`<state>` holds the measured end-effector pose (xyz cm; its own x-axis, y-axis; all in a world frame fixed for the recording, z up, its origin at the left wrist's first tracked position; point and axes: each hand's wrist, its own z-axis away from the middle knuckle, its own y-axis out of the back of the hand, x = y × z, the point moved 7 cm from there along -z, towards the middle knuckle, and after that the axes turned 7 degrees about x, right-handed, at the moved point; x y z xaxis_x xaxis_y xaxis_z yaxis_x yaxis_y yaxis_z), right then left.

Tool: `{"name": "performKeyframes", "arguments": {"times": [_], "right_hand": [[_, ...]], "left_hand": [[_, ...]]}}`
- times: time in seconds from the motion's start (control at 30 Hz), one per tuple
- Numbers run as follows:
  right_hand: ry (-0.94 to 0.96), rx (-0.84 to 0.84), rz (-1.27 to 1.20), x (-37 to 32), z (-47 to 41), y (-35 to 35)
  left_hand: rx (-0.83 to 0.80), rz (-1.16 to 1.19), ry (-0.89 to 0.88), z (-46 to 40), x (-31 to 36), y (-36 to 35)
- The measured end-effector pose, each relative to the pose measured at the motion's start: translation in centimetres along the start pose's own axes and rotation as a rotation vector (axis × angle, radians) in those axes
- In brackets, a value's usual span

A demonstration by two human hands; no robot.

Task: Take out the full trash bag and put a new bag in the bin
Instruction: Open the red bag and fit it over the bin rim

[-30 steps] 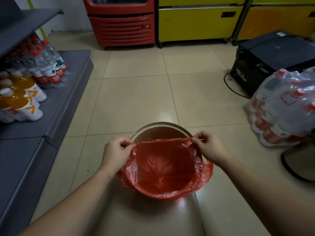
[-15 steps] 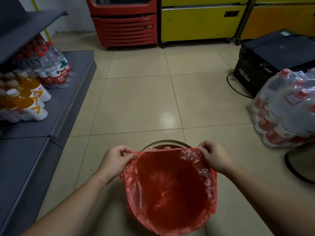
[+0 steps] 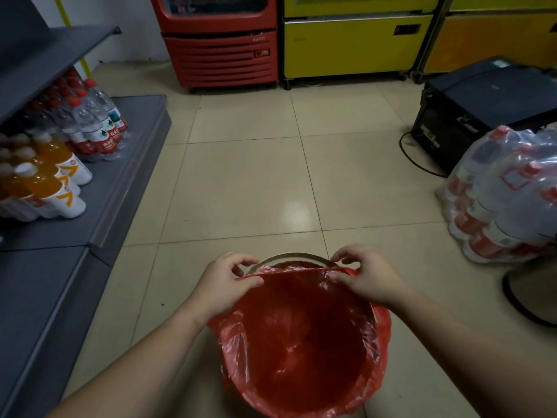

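Since the earlier frame, the red bag (image 3: 301, 336) has been drawn farther across the bin (image 3: 294, 257). Its far hem is pinched by both hands' fingers (image 3: 244, 284); it should be hooked evenly over the exposed rim.

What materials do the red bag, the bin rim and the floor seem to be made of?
Red bag: thin plastic film, glossy and slightly see-through; it wrinkles and folds where both hands pinch it.
Bin rim: probably hard plastic or metal; smooth, pale, evenly curved.
Floor: glazed ceramic tiles, likely; grout lines and a bright reflection show.
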<state>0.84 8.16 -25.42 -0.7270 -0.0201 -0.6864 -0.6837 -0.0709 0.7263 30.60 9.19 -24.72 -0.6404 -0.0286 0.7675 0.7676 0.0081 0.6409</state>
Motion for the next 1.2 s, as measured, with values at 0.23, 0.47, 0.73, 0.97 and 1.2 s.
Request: {"name": "performKeyframes", "arguments": {"times": [0.23, 0.47, 0.73, 0.97, 1.2], "right_hand": [[0.097, 0.082, 0.105, -0.6, 0.2, 0.7], [-0.127, 0.095, -0.043, 0.5, -0.8, 0.4], [-0.365, -0.051, -0.312, 2.2, -2.0, -1.1], [-0.502, -0.135, -0.383, 2.7, -2.4, -2.2], [-0.524, -0.148, -0.346, 2.9, -2.5, -2.7]], "left_hand": [[0.074, -0.008, 0.035, -0.3, -0.9, 0.1], [0.093, 0.086, 0.144, -1.3, -2.1, -0.3], [-0.015, 0.317, 0.366, -2.8, -4.4, -2.4], [-0.107, 0.381, 0.47, -3.0, -5.3, -3.7], [-0.099, 0.388, 0.483, -3.0, -6.0, -4.4]]}}
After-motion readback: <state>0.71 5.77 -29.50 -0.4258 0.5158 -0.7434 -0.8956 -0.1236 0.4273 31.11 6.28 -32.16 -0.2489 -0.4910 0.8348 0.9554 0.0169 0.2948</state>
